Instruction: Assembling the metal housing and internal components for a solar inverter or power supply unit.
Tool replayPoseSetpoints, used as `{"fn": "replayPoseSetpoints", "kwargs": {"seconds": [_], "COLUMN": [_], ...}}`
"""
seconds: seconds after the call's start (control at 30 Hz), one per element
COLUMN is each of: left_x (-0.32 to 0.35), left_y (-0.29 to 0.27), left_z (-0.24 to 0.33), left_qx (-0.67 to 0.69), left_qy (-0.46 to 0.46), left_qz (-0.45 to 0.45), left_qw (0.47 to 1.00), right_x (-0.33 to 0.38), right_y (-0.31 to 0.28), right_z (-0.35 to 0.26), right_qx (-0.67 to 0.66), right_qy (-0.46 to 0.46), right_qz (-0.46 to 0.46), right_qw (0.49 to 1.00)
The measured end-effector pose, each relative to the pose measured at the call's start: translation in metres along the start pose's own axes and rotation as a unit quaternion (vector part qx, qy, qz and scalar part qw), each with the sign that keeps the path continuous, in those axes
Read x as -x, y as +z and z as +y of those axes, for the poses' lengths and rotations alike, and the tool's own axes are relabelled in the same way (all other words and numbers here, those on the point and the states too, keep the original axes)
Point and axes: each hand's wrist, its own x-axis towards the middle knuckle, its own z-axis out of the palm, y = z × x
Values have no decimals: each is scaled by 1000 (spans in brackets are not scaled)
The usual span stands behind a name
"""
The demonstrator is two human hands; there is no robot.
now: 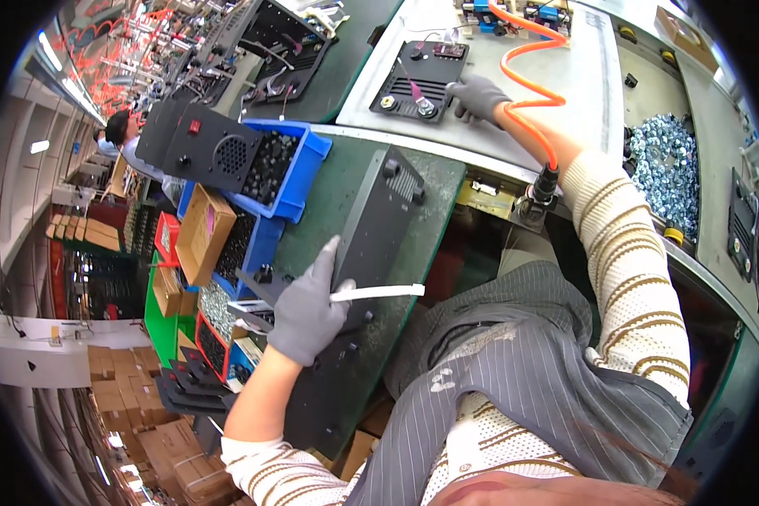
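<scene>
My left hand (308, 316), in a grey glove, is closed on a white cable tie (379, 292) that sticks out to the right, its small head at the free end. The index finger points up along a black metal housing (375, 223), which lies on the green bench. Farther off, my gloved right hand (479, 99) rests at the right edge of a black slotted panel (422, 82) on the pale worktop. Its fingers are slightly bent and apart, with nothing seen in them. The panel carries a purple-sleeved lead (417, 91) and a small circuit board (449, 51).
An orange coiled air hose (531, 76) runs down to a dark fitting (538, 198) near my right forearm. Blue bins (310, 164) of black parts stand left, with a black speaker-grilled housing (215, 148) over them. Loose silver screws (662, 164) lie in a tray at right.
</scene>
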Motion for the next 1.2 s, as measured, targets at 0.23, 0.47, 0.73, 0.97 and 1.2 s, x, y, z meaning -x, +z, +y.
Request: {"fn": "replayPoseSetpoints", "kwargs": {"seconds": [0.23,0.47,0.73,0.97,1.2], "left_x": [1,1,-5,0,0], "left_y": [6,4,3,4,3], "left_z": [1,-3,2,-1,4], "left_qx": [144,163,174,185,194], "left_qy": [-73,-69,-80,-66,-58], "left_qz": [35,17,13,4,11], "left_qw": [986,984,981,981,979], "right_x": [-17,33,73,54,52], "right_y": [11,2,39,47,76], "right_z": [-16,-89,-112,-92,-90], "right_qx": [248,304,329,32,2], "right_qy": [-46,-302,-302,-117,-197], "right_qz": [56,103,-17,-273,-287], "right_qw": [966,898,894,954,938]}}
